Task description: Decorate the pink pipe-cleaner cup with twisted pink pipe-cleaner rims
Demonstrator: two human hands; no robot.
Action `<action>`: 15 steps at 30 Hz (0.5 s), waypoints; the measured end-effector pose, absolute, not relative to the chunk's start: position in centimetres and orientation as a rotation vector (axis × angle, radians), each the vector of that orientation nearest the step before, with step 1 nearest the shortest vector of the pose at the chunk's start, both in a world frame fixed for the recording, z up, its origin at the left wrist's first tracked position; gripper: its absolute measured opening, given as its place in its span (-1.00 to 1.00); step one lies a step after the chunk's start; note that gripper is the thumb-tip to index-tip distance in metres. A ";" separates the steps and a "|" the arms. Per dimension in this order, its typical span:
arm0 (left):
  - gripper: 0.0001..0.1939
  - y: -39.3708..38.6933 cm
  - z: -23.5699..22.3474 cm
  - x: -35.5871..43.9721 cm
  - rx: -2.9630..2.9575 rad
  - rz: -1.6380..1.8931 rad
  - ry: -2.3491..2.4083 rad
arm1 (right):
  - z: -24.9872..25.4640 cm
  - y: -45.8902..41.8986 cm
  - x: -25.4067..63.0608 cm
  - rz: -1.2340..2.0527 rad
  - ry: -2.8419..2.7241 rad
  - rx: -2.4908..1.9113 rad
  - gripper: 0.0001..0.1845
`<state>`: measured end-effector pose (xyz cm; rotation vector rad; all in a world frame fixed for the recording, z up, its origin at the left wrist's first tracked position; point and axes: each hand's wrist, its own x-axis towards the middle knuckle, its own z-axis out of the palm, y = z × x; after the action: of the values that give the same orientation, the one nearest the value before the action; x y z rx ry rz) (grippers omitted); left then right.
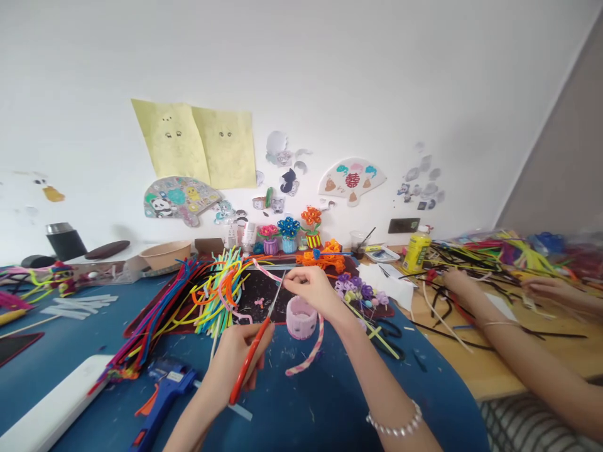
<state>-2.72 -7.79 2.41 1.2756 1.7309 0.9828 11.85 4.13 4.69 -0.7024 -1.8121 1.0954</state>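
My left hand [230, 358] is closed round the orange-handled scissors [252, 359], whose blades point up and away. My right hand [313, 290] pinches a pink-and-white twisted pipe cleaner [311, 359] close to the blade tips. One end of the strand reaches up to the left past the blades; another length hangs below the wrist in a curve. Just under my right hand stands a small lilac pot [301, 321]. Purple pipe-cleaner flowers [360, 289] lie to its right. Whether the blades touch the strand I cannot tell.
A blue glue gun [164, 395] and a white box [61, 402] lie front left. Bundled pipe cleaners [221, 295] spread behind my left hand. Dark-handled scissors [389, 339] sit right. Another person's arms [509, 339] work at the wooden table, near a yellow bottle [417, 250].
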 end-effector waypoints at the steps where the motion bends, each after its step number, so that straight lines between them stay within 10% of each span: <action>1: -0.47 -7.3 2.4 -2.8 1.245 0.980 1.730 | 4.9 4.8 11.4 1.103 -1.827 -0.710 -0.85; 15: -0.45 -4.1 2.3 -2.6 1.286 0.932 1.803 | 4.2 9.2 10.2 1.284 -1.761 -0.820 -0.81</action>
<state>-2.58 -4.09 2.30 1.2859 1.8032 0.9323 10.17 9.18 4.15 -0.8200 -1.7612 1.2840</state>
